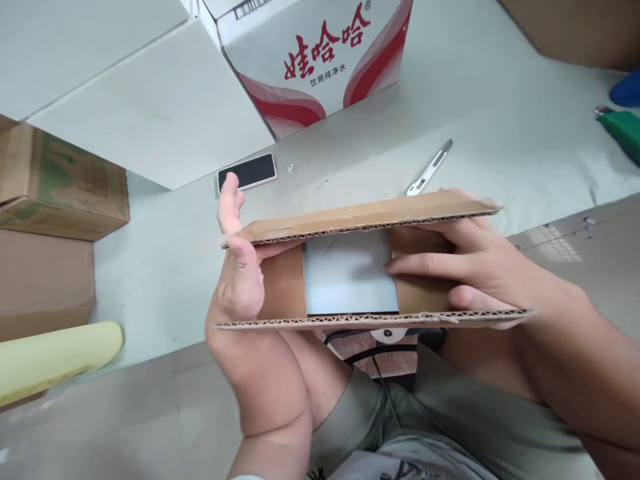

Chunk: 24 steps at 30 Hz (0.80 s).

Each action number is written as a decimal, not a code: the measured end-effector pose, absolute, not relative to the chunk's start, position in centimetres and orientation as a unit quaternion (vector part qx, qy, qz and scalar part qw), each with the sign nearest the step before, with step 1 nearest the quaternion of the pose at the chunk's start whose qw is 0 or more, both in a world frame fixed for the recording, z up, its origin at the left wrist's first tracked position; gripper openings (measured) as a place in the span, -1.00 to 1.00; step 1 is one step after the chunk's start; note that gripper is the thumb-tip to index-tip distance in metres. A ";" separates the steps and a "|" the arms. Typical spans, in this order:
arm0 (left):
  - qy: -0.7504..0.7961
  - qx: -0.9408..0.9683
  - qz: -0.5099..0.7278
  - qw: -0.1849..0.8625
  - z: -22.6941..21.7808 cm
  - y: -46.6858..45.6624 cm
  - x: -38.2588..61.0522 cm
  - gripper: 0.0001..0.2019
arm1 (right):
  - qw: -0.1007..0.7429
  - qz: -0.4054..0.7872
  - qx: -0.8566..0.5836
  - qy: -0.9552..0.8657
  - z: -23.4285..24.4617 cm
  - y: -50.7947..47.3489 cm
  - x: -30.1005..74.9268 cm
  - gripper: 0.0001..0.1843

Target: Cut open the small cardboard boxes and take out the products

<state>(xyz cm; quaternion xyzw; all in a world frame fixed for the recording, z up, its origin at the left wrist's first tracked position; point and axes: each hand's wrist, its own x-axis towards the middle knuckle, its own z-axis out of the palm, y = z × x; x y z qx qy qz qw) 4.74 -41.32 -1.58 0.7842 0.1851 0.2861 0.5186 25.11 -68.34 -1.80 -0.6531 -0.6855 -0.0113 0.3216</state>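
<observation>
An opened cardboard box faces me, its two long flaps standing apart. Between its brown inner side flaps lies a smooth pale-blue surface with faint small print; its kind I cannot tell. My left hand grips the box's left end, thumb bent over the gap, one finger outside the upper flap and others partly hidden inside. At the right end, my right hand holds the box, with a finger stretched inward over the side flap to the pale surface. More of its fingers are hidden behind the upper flap.
Behind the box, a white utility knife and a phone lie on the pale table. A red-and-white carton and white boxes stand further back. A yellow roll and brown cartons are left; a green-handled object is right.
</observation>
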 end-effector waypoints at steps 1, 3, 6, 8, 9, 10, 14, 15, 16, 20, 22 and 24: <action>0.189 0.783 0.281 0.522 -1.6 -41.3 4.9 -0.13 | 0.306 -0.019 -0.661 -0.685 -1.5 -68.4 25.0 -0.48; 0.188 0.790 0.265 0.520 -1.6 -40.7 5.1 -0.14 | 0.281 -0.029 -0.667 -0.690 -0.8 -68.4 24.5 -0.61; 0.141 0.809 0.241 0.518 -1.8 -39.3 5.2 -0.17 | 0.281 -0.011 -0.651 -0.705 -0.2 -68.3 24.0 -0.66; 0.097 0.835 0.229 0.491 -1.6 -38.7 5.2 -0.33 | 0.296 0.013 -0.645 -0.704 -0.2 -68.2 23.7 -0.66; 0.087 0.849 0.230 0.468 -1.5 -38.6 5.3 -0.46 | 0.304 0.020 -0.647 -0.700 -0.3 -68.2 23.6 -0.65; 0.090 0.859 0.238 0.444 -1.3 -38.8 5.4 -0.60 | 0.310 0.025 -0.651 -0.692 -0.5 -68.1 23.6 -0.64; 0.145 0.832 0.390 0.367 -0.5 -40.9 6.3 -0.85 | 0.342 -0.004 -0.674 -0.655 -1.0 -68.2 23.2 -0.54; 0.157 0.802 0.458 0.350 -0.4 -41.5 6.6 -0.90 | 0.349 -0.015 -0.677 -0.648 -1.0 -68.2 23.1 -0.52; 0.162 0.764 0.530 0.332 -0.4 -42.0 6.9 -0.92 | 0.354 -0.023 -0.677 -0.644 -1.0 -68.2 23.0 -0.52; 0.064 0.728 0.574 0.369 0.3 -42.6 7.0 -0.74 | 0.358 -0.037 -0.673 -0.646 -1.0 -68.0 22.8 -0.54; -0.024 0.838 0.381 0.389 1.2 -42.4 6.4 -0.78 | 0.374 -0.054 -0.654 -0.656 -1.2 -67.8 23.1 -0.56; -0.043 0.917 0.200 0.342 2.1 -42.2 5.7 -0.76 | 0.393 -0.075 -0.618 -0.677 -1.5 -67.6 23.5 -0.61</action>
